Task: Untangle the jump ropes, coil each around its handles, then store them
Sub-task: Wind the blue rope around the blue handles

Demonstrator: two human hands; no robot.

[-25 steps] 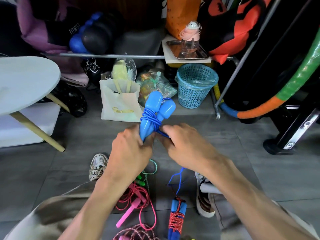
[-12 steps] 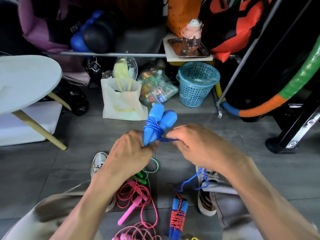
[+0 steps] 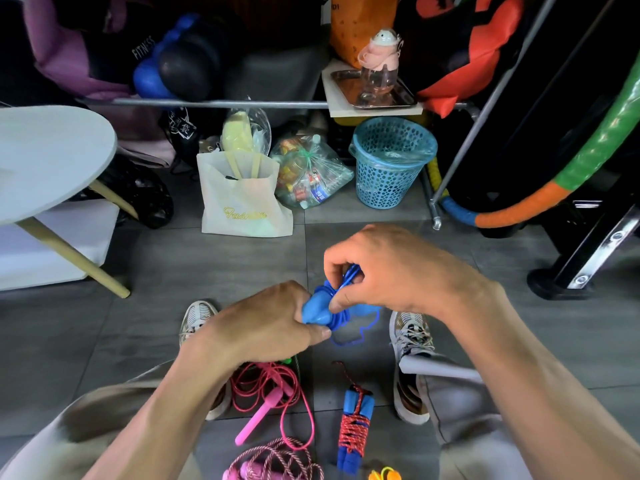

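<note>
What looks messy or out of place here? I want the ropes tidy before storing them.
The pink jump rope sprawls in loose loops on the floor, uncoiled, unlike the wrapped red-corded rope beside it. The blue rope, gripped by the left hand and pinched by the right hand, trails a loose end.

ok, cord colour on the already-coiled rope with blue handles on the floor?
Red cord, flecked lighter, wound round the coiled rope; clearest in the head view, low centre.
</note>
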